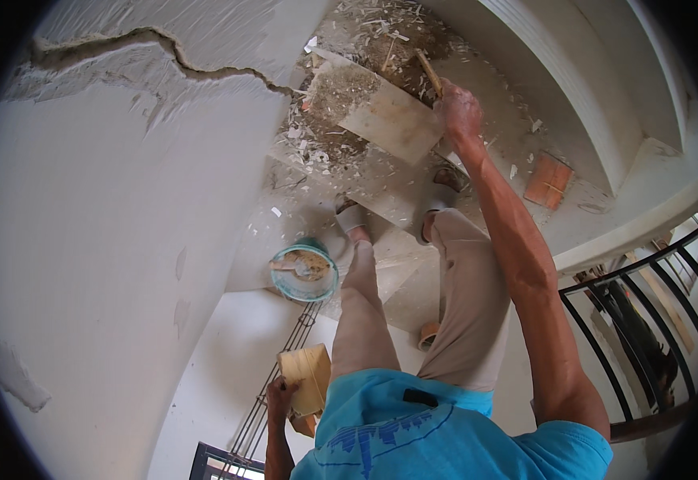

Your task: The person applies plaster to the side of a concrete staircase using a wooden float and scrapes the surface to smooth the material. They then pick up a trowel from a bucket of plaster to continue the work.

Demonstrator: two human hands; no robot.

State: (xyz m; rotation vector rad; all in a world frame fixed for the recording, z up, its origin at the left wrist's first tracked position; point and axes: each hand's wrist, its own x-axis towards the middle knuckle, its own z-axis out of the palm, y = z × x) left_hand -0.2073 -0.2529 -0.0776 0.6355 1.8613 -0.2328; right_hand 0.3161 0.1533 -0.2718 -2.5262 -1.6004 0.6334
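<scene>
My right hand (459,116) is closed round a wooden stick (429,74), which juts up and to the left out of the fist; whether a tool head is attached I cannot tell. Just left of that fist, a pale flat board (401,124) lies on the littered floor, with dirt on its far part. Low in the view, beside my left thigh, my left hand (280,396) grips a yellowish, block-like slab (305,376) by its edge. A teal-rimmed bucket (305,276) stands left of my legs, holding a tan mix and a light-handled tool.
White chips and brown dirt (325,148) cover the floor ahead of my feet. A jagged crack (153,38) runs along the white wall on the left. An orange brick (548,182) lies near the curved steps (557,88). At the right is a black metal railing (645,320).
</scene>
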